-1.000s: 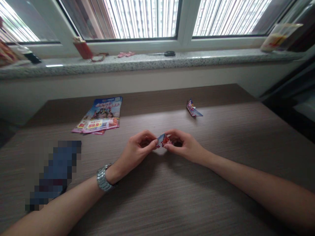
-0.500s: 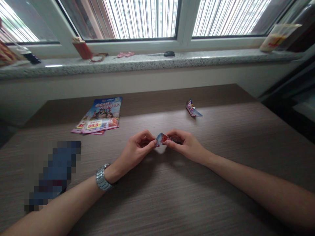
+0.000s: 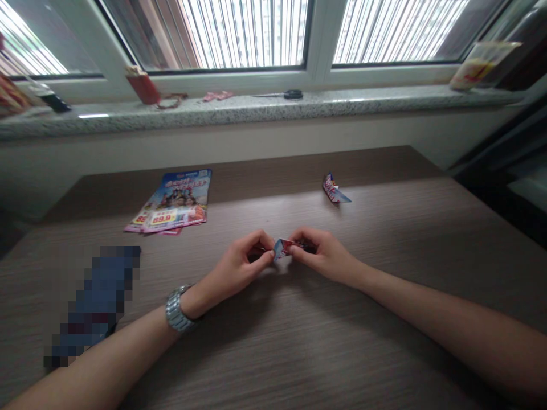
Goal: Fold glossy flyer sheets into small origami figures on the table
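A small piece of folded printed paper (image 3: 281, 249), blue and red, is held between my two hands just above the table. My left hand (image 3: 244, 259), with a metal watch (image 3: 178, 308) on its wrist, pinches the paper's left end between thumb and forefinger. On the other side, my right hand (image 3: 321, 251) grips the right end, its fingers covering part of the paper. Farther back on the table rests another folded paper piece (image 3: 332, 189) with similar print.
Printed flyers (image 3: 182, 199) lie stacked at the back left of the brown table (image 3: 265, 347). A blurred-out dark blue object (image 3: 100, 290) lies by my left forearm. Scissors (image 3: 293, 94), a red box (image 3: 143, 85) and a plastic cup (image 3: 474, 71) are on the windowsill.
The folded paper has tilted and dropped slightly between my fingers. My left hand has shifted a little right and down; my right hand has barely moved.
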`<state>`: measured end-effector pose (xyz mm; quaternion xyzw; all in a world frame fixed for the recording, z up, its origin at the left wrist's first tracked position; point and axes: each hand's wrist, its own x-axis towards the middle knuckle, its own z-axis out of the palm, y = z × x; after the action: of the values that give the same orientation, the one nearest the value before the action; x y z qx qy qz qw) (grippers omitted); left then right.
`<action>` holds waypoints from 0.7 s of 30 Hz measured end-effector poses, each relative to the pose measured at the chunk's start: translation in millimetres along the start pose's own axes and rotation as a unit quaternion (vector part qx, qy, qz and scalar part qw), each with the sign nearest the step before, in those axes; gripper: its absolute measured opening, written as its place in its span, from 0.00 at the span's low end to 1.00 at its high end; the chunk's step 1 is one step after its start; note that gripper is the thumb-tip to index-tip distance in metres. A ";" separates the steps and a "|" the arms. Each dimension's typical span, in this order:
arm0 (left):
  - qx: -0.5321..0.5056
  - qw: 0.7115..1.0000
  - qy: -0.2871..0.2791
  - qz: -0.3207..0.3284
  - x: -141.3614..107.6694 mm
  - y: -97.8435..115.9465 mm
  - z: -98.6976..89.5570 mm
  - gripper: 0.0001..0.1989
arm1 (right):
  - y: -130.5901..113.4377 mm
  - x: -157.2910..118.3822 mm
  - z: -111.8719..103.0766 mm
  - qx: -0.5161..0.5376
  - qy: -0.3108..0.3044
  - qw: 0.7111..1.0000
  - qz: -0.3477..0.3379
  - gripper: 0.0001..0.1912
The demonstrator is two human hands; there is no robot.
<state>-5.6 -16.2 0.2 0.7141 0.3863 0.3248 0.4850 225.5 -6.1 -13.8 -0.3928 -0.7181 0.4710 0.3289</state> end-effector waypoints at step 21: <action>-0.025 0.992 0.119 -0.012 0.5 -0.6 -0.4 0.11 | 3.0 1.8 0.5 0.107 0.010 0.993 0.047 0.15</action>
<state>-5.8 -15.5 -0.1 0.6531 0.4415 0.4117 0.4572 225.0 -4.0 -16.6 -0.3931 -0.6412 0.5561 0.3536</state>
